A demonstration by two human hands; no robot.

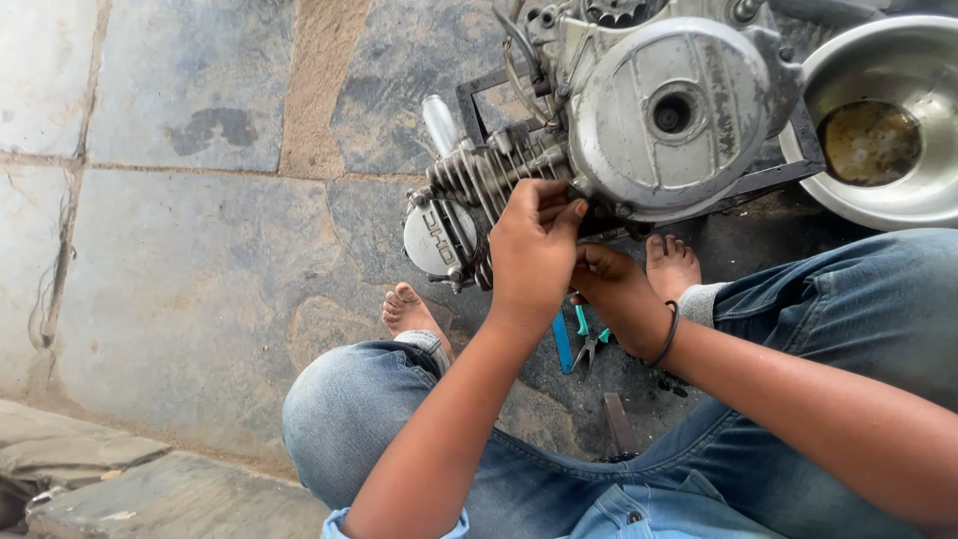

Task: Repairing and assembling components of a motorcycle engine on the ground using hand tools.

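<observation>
A grey motorcycle engine [671, 110] sits on a dark metal frame on the stone floor, its finned cylinder [479, 180] pointing left. My left hand [532, 250] rests against the underside of the cylinder fins, fingers curled. My right hand [614, 289], a black band on the wrist, is tucked just beneath and behind the left one, under the engine case. Whether either hand holds a small part or tool is hidden. I squat in blue jeans, with both bare feet either side of the hands.
A steel bowl [903, 200] with brown oily residue stands at the right of the engine. Teal-handled pliers [589, 339] and a blue-handled tool [562, 344] lie on the floor between my knees. Stone slabs stretch to the left.
</observation>
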